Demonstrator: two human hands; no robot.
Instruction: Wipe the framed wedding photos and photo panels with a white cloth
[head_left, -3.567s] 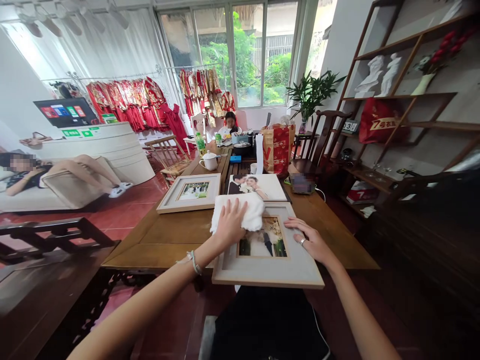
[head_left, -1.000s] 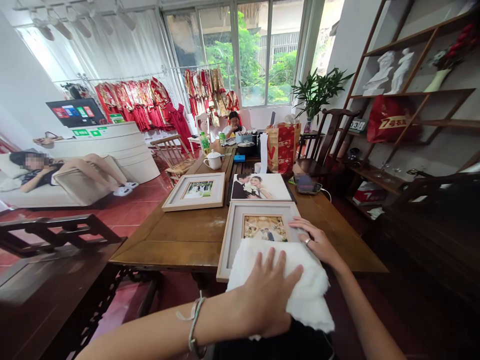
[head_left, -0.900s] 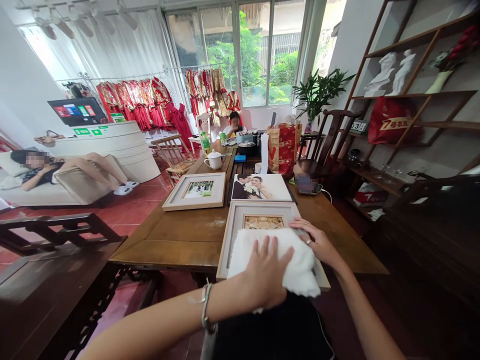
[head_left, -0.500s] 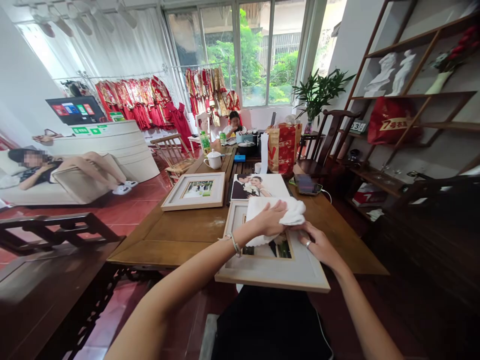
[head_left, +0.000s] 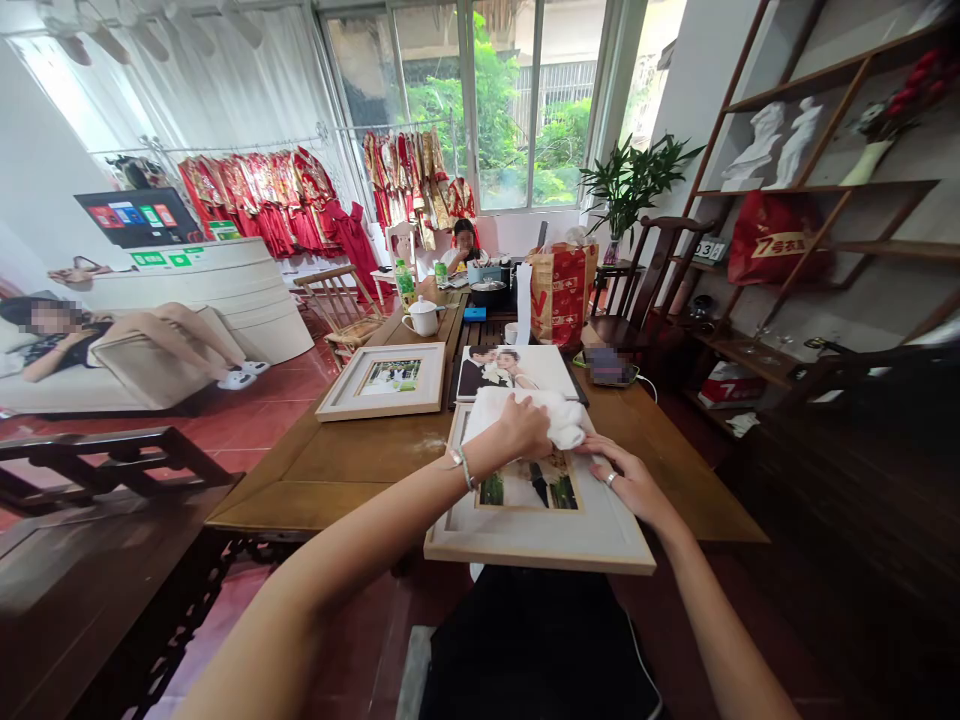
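Note:
A framed wedding photo (head_left: pixel 536 535) with a pale mat and light wooden edge lies at the table's near side, overhanging it slightly. My left hand (head_left: pixel 523 425) presses a bunched white cloth (head_left: pixel 568 420) onto the upper part of this picture frame, fingers closed over the cloth. The cloth and hand hide the top of the photo. At the frame's right edge rests my right hand (head_left: pixel 628 478), a ring on one finger. Its fingers stretch over the border beside the cloth. Just beyond lies an unframed wedding portrait (head_left: pixel 517 370), partly behind the cloth.
Another picture frame (head_left: pixel 381 405) lies to the left on the wooden table (head_left: pixel 322 465). Further back stand a white teapot (head_left: pixel 423 318), a red paper bag (head_left: pixel 562 295) and a phone (head_left: pixel 611 368) on a cable. One person sits at the far end; another lies on a sofa.
My left hand has moved left with the cloth, its fingers more curled now. More of the framed photo's lower part shows. My right hand stays at the frame's right edge.

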